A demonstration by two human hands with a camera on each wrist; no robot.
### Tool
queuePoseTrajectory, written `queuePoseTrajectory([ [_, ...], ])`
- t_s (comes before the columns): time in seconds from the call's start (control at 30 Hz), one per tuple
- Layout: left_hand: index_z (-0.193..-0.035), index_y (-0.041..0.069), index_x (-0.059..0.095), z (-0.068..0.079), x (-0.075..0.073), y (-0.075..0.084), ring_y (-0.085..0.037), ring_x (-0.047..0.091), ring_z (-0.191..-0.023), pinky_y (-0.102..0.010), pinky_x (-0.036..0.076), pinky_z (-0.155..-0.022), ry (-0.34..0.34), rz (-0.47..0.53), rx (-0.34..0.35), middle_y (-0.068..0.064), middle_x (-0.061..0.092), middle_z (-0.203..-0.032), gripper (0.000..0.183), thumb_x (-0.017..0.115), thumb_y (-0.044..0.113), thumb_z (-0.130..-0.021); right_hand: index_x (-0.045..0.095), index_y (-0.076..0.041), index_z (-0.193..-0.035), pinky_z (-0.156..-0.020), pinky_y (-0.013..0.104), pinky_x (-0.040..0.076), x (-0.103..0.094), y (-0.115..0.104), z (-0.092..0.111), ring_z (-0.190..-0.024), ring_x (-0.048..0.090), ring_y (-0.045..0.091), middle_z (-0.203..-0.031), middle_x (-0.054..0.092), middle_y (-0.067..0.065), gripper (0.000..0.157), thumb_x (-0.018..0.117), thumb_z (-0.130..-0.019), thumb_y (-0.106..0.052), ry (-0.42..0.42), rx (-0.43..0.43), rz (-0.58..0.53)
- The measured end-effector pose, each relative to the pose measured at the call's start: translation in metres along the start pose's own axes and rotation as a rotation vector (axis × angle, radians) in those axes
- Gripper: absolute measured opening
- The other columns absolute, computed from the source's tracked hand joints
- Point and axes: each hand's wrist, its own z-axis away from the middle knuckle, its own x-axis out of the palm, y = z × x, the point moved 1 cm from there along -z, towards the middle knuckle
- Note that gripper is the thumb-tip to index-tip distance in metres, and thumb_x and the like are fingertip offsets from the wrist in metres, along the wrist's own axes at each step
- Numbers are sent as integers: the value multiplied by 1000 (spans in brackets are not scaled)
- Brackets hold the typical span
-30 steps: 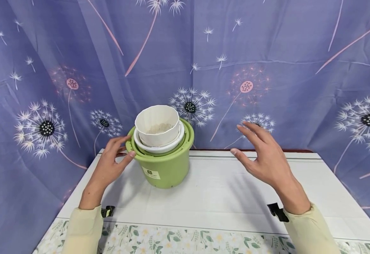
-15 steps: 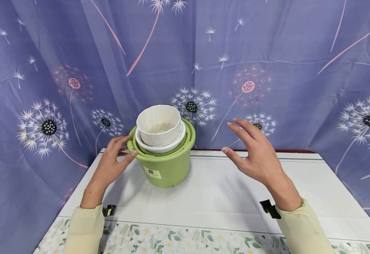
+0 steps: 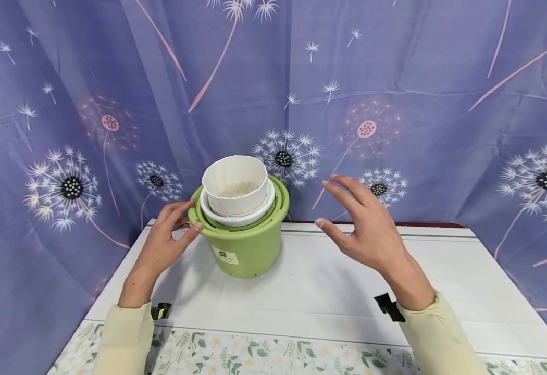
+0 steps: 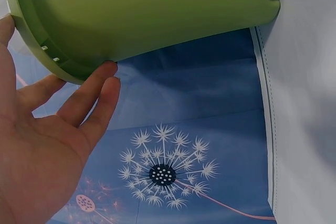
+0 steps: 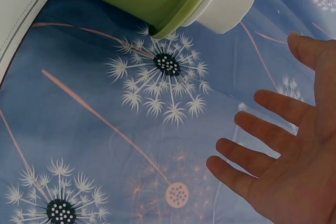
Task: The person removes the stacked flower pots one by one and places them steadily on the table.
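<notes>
Touching the green pot (image 3: 250,250) right at its rim, the left hand (image 3: 163,242) is the nearer one: relaxed fingers along the flank, thumb toward the person, nothing curled round or pinched. And look at the right hand (image 3: 372,229): it hangs above the desk (image 3: 320,297), fingers spread and holding nothing, palm turned in toward the green pot but well apart from it. So the green pot sits just to the right of the left fingers, and leftward across clear air from the right fingers; that sideways gap, I'd judge, is what any two-handed hold turns on. No long side to line up with here: the green pot is round, its axis upright, standing between the two hands but much closer to the left. And nested in its mouth, a white pot (image 3: 236,221), then a bowl (image 3: 245,201) on top, both rightward of the left fingertips and touched by neither hand.
</notes>
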Motion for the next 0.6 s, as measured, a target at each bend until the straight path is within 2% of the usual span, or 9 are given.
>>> queuePoseTrajectory([
  [0.37, -161, 9, 46, 1, 0, -1, -35, 69, -119, -47, 53, -104, 15, -2, 13, -16, 47, -150, 65, 73, 23, -104, 56, -16, -156, -112, 60, 43, 2, -13, -11, -146, 48, 33, -160, 51, 9, 70, 83, -93, -32, 16, -10, -55],
  [0.6, -161, 11, 47, 0, 1, -2, -32, 69, -118, -30, 53, -105, 18, 5, 12, -15, 48, -149, 64, 73, 23, -104, 57, -16, -155, -109, 60, 45, 4, -21, -20, -145, 49, 33, -160, 51, 8, 70, 84, -92, -32, 27, -34, -79],
])
